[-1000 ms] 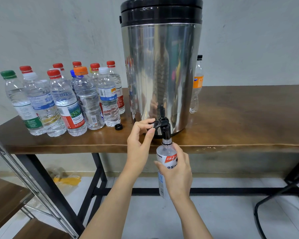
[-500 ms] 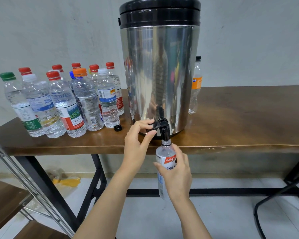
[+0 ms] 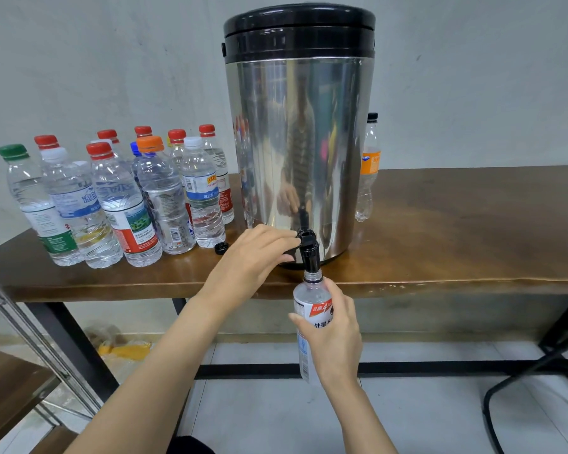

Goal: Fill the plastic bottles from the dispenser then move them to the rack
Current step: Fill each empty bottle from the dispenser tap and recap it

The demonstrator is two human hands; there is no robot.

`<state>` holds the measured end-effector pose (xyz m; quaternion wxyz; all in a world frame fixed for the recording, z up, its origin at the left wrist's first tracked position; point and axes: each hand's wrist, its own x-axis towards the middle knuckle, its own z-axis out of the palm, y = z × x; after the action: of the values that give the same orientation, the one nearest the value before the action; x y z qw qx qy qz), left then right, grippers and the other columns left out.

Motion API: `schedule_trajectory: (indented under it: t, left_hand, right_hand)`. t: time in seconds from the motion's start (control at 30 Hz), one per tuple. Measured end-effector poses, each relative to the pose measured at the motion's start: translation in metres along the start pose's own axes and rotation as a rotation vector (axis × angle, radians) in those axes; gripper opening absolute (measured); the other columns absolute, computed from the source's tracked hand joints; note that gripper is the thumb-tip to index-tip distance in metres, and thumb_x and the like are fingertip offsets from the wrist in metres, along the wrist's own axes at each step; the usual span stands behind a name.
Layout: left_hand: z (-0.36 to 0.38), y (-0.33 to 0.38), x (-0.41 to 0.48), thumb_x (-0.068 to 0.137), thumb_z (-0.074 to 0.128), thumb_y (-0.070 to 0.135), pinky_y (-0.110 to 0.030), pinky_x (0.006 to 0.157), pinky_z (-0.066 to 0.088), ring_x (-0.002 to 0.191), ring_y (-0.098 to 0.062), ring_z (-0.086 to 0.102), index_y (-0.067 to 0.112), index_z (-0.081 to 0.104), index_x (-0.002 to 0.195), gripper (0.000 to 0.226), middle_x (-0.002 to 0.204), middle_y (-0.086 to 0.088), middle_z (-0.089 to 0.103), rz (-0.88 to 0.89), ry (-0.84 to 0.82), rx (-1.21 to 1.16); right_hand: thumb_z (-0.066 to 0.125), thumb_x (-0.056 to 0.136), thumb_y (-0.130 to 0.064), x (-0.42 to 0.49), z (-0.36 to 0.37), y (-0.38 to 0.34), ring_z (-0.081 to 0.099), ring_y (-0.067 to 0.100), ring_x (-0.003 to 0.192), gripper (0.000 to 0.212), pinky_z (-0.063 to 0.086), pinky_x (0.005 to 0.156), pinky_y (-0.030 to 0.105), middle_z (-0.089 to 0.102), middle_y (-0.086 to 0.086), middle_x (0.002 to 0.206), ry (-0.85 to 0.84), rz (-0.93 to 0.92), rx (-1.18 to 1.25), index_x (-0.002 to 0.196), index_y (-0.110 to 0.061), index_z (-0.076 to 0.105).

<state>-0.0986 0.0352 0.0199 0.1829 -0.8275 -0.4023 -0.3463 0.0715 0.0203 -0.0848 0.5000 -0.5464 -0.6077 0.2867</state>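
Wooden table (image 3: 456,231) carried the steel dispenser (image 3: 299,132). Capped bottles (image 3: 128,204) stood grouped well left of the fingers. Open bottle (image 3: 312,299) was held upright below the table edge, its label wrapped by the right hand (image 3: 336,339), fingers curled round it. Left hand (image 3: 253,257) pinched the tap (image 3: 309,249), fingers above and thumb beneath, with the bottle's mouth directly under it. Loose black cap (image 3: 221,248) lay just left of that hand.

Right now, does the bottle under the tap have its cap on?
Off. The bottle has a bare neck under the black tap; the right hand grips it.
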Motion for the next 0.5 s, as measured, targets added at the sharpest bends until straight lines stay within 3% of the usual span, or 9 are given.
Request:
schedule_trajectory:
  t: [0.23,0.37,0.5]
  left_hand:
    - [-0.014,-0.002,0.02,0.084,0.069,-0.009,-0.04,0.074,0.044,0.091,-0.02,0.047,0.007,0.068,0.111,0.031,0.104,-0.005,0.068,0.106,-0.056,0.068]
    - [-0.02,0.006,0.059,0.094,0.062,0.007,-0.041,0.076,0.045,0.09,-0.02,0.048,0.015,0.068,0.101,0.012,0.095,0.0,0.062,0.13,-0.195,0.073]
    - [-0.021,0.008,0.07,0.101,0.052,0.019,-0.033,0.082,0.038,0.095,-0.02,0.053,0.021,0.066,0.108,0.016,0.098,0.003,0.063,0.093,-0.262,0.065]
  right_hand:
    - [0.086,0.072,-0.036,0.0,0.0,0.001,0.053,0.004,0.098,0.079,0.054,0.079,0.032,0.046,-0.018,0.117,-0.001,-0.002,0.014,0.138,-0.041,0.044]
    - [0.085,0.072,-0.037,0.0,0.001,0.001,0.053,0.006,0.098,0.079,0.052,0.077,0.026,0.048,-0.015,0.12,-0.004,-0.005,0.005,0.139,-0.039,0.043]
    - [0.085,0.072,-0.037,0.0,-0.001,0.001,0.051,0.005,0.096,0.079,0.051,0.077,0.027,0.047,-0.016,0.118,-0.011,-0.007,0.001,0.139,-0.04,0.043]
